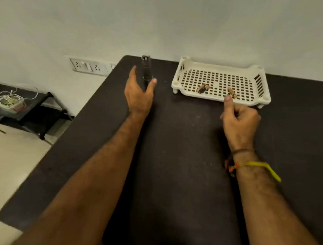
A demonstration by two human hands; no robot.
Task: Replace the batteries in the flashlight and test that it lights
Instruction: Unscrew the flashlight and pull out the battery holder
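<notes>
The flashlight [146,72] lies on the dark table [174,141], far from the person and to the left of the white perforated tray [260,84]. The left hand [138,95] is spread around its near end, thumb on one side and fingers on the other, wide open. I cannot tell if it already touches the body; it does not grip it.

The right hand [239,119] is just before the near rim of the tray, fingers curled loosely and holding nothing that I can see. One fingertip points toward the single battery [232,92] that lies in the tray. A small group of batteries [202,88] lies more to the left in the same tray.

The main risk, I think, is confusion between old and new cells, because both groups look alike and nothing separates them. The flashlight is also round, so a careless touch could roll it toward the left edge of the table. The cells are small, and a weak pinch may drop one back into the tray.
</notes>
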